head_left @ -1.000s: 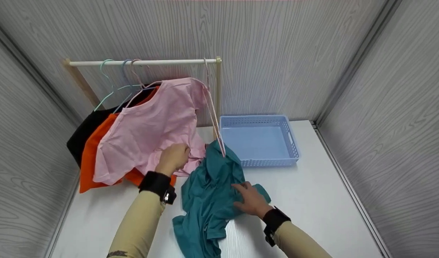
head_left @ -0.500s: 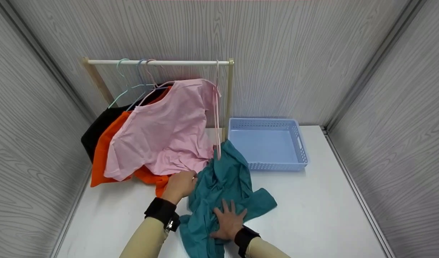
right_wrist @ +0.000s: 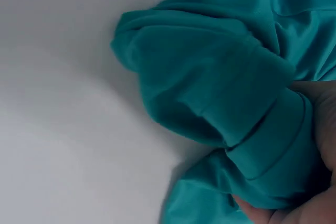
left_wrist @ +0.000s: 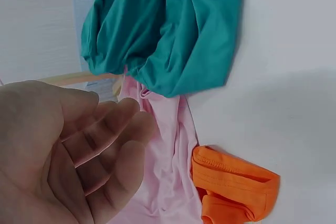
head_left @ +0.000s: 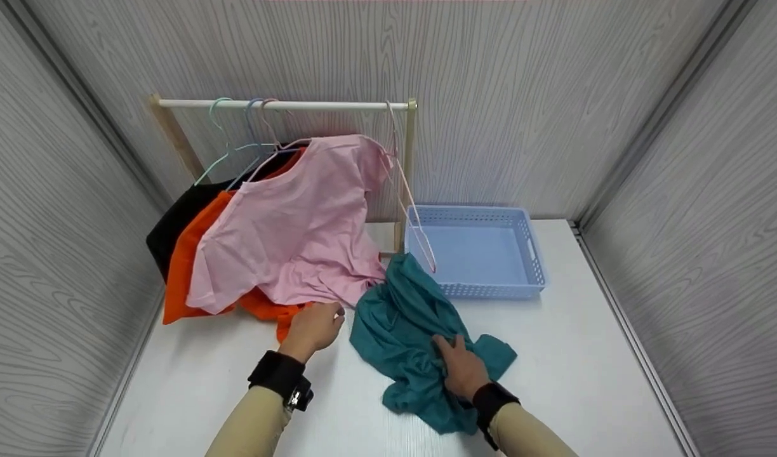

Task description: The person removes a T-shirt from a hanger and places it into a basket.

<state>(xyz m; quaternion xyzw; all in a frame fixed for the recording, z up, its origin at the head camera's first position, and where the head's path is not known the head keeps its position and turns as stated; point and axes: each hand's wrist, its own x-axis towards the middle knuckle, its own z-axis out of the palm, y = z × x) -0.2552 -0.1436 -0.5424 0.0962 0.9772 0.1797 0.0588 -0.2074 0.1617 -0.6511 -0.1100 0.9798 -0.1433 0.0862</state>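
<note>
Shirt (head_left: 407,330), teal and rumpled, on white table (head_left: 585,355) before blue basket (head_left: 490,291), bunched in grip of right hand (head_left: 463,368); left hand (head_left: 312,327) loosely curled, holding nothing, near pink top (head_left: 280,235). Likely light, soft, limp, hard to damage; best taken by seamed edge (right_wrist: 275,148).

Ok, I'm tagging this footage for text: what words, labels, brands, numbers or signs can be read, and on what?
None can be read on the green shirt, pink shirt, orange shirt, black shirt or blue basket.
The bright patch on the left wristband is too small to make out.
</note>
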